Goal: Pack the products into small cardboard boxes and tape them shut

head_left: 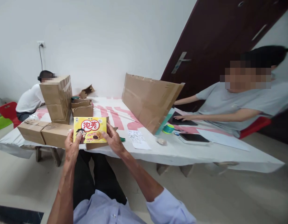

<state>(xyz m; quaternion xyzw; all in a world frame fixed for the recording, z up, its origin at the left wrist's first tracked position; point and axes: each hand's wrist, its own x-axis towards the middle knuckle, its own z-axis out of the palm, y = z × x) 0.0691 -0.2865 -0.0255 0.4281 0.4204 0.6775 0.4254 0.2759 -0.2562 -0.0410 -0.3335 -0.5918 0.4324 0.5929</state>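
A yellow snack box with red lettering and a cartoon figure is held upright between both hands, above the table's near edge. My left hand grips its lower left side, thumb on the front. On the right side, my right hand grips the same box with its thumb on the front. Behind and below the yellow box is a brown cardboard box, mostly hidden. To the left, closed cardboard boxes lie along the table edge.
Stacked cartons stand at the left, with a person in white behind them. A large cardboard panel leans mid-table. A printed sheet, green tape and a tablet lie rightward. Another person sits at the right.
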